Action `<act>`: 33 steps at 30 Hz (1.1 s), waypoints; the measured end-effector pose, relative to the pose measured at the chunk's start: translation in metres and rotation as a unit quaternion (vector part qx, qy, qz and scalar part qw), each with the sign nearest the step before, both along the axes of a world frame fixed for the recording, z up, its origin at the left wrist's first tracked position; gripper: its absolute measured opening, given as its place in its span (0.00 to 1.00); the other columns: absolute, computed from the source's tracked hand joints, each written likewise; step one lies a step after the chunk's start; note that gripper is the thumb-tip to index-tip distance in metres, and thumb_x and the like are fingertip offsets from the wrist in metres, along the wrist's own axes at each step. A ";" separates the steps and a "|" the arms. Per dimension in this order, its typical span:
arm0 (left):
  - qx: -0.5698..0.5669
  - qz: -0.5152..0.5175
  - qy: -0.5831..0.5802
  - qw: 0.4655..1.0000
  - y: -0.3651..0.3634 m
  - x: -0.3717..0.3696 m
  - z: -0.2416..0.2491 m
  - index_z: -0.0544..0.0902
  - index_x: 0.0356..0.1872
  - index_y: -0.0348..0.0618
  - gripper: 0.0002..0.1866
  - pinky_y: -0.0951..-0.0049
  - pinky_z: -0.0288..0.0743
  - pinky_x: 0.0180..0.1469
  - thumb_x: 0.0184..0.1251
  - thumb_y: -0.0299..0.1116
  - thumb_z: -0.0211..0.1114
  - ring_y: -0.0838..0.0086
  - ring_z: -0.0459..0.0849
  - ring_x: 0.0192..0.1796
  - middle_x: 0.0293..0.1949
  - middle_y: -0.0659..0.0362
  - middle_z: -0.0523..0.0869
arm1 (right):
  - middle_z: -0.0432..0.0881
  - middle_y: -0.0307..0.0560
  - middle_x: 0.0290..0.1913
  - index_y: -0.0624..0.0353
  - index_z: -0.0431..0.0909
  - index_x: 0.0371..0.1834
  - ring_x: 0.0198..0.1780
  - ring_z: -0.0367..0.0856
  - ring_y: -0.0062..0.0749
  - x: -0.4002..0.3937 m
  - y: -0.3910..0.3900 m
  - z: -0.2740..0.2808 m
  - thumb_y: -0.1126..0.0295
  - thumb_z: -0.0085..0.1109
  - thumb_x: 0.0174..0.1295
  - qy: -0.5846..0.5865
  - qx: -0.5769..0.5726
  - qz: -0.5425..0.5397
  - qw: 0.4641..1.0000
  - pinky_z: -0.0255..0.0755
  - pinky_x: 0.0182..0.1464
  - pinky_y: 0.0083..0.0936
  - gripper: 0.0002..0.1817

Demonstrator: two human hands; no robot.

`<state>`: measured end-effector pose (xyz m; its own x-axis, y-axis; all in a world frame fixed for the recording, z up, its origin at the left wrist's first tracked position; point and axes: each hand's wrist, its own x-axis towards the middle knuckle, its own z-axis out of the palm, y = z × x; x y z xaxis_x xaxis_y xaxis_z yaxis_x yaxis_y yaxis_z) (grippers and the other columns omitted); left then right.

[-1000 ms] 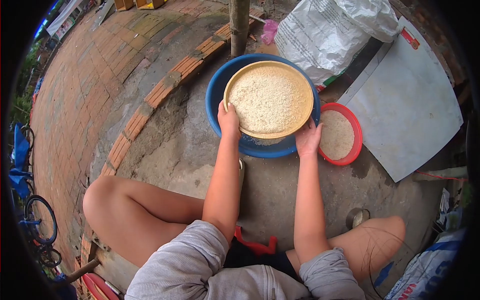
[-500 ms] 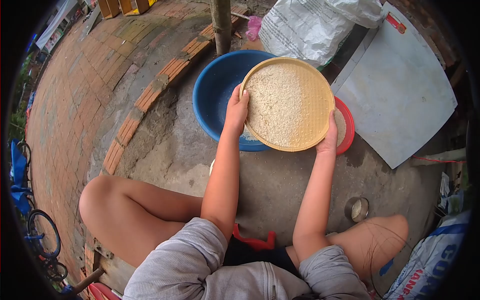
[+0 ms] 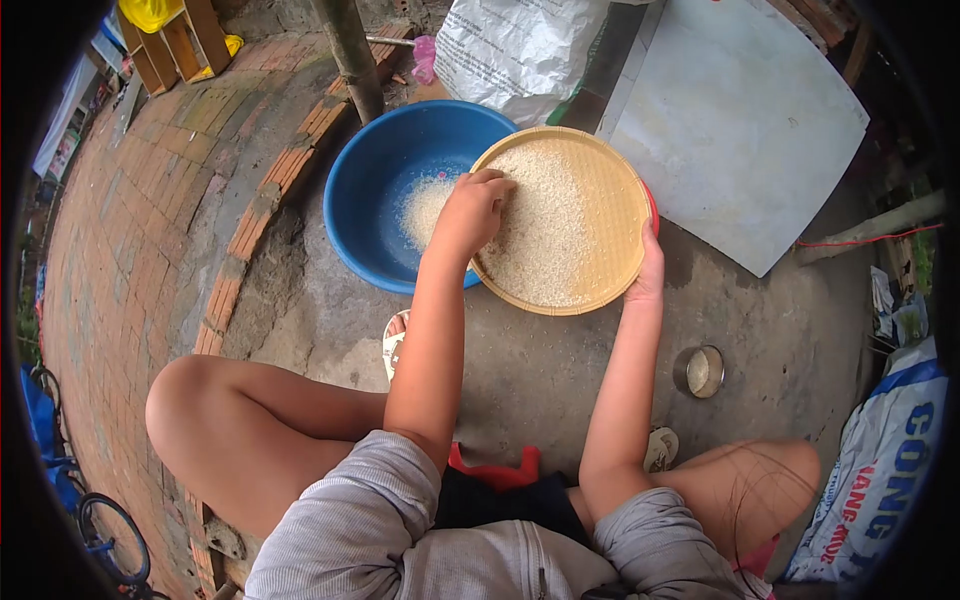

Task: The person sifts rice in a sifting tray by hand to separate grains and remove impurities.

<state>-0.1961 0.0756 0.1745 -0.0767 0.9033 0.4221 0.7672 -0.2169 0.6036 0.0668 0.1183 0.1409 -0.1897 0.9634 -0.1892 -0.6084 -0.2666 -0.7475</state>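
Observation:
A round woven winnowing tray [image 3: 618, 225] with a bed of pale rice grains [image 3: 545, 225] is held up in front of me. My right hand [image 3: 647, 270] grips its right rim, thumb on the edge and fingers underneath. My left hand [image 3: 472, 212] reaches over the left rim, its fingers curled closed at the edge of the rice; whatever is in them is hidden. Behind and left of the tray stands a blue basin [image 3: 350, 215], with a heap of rice [image 3: 424, 208] on its bottom. The tray overlaps the basin's right side and mostly hides a red container [image 3: 653, 210].
A small metal cup [image 3: 704, 371] with grains stands on the concrete to the right. White sacks [image 3: 515, 60] lie behind the basin, near a post [image 3: 350, 60]. A pale sheet [image 3: 735, 130] lies at back right, and a printed sack [image 3: 880, 465] at lower right.
My left hand has let go of the tray's left rim and moved onto the rice. More rice shows in the basin. The view has shifted, and my right hand keeps its grip.

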 end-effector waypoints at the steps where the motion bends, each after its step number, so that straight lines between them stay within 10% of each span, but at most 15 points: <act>1: -0.028 -0.017 0.003 0.999 0.001 0.004 -0.002 0.84 0.44 0.41 0.16 0.65 0.73 0.56 0.54 0.18 0.61 0.58 0.79 0.51 0.45 0.53 0.84 | 0.71 0.51 0.64 0.64 0.62 0.67 0.63 0.71 0.39 0.004 -0.001 0.001 0.51 0.45 0.70 0.001 0.002 -0.005 1.000 0.66 0.62 0.36 0.31; 33: -0.005 -0.332 -0.019 0.943 0.020 0.335 -0.005 0.87 0.33 0.41 0.09 0.66 0.79 0.42 0.48 0.23 0.65 0.58 0.85 0.35 0.31 0.48 0.86 | 0.71 0.54 0.63 0.62 0.64 0.65 0.62 0.71 0.47 0.244 -0.094 -0.009 0.54 0.34 0.74 0.029 -0.065 -0.431 0.899 0.67 0.63 0.45 0.27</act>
<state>0.1388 0.0954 0.1694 0.4919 0.7615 0.4221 0.4421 -0.6362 0.6323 0.3108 0.0240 0.1316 0.6046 0.7274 -0.3246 -0.6673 0.2401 -0.7050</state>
